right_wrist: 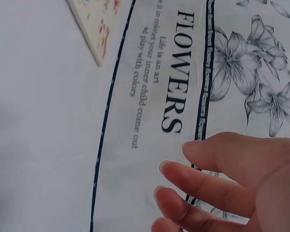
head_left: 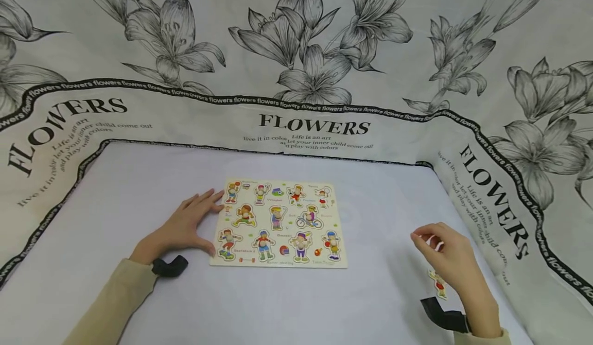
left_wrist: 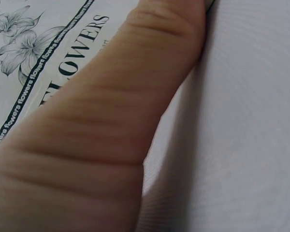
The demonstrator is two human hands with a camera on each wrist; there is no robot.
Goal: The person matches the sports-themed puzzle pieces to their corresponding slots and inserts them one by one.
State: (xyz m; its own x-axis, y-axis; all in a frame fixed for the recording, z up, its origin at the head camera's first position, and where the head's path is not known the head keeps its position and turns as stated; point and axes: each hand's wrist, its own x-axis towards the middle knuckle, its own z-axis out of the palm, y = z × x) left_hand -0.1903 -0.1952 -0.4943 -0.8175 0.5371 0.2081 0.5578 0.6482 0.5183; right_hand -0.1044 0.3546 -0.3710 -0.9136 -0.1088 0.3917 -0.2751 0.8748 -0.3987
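A cream puzzle board [head_left: 289,237] with several colourful sports figures lies in the middle of the table. At its left edge my left hand [head_left: 187,226] is spread, fingertips by the upper part and thumb by the lower corner. The left wrist view is mostly filled by a finger or thumb of that hand [left_wrist: 111,111]. My right hand [head_left: 442,252] is raised to the right of the board, fingers loosely bent. No object shows between the fingertips in the right wrist view of that hand [right_wrist: 227,179]. A loose figure piece [head_left: 439,286] lies below it, partly covered in the head view.
A white tabletop [head_left: 287,309] surrounds the board. Around it runs a white cloth [head_left: 208,116] with black flower drawings and lettering, standing up like a wall at the back and sides. Each wrist wears a black band [head_left: 171,266].
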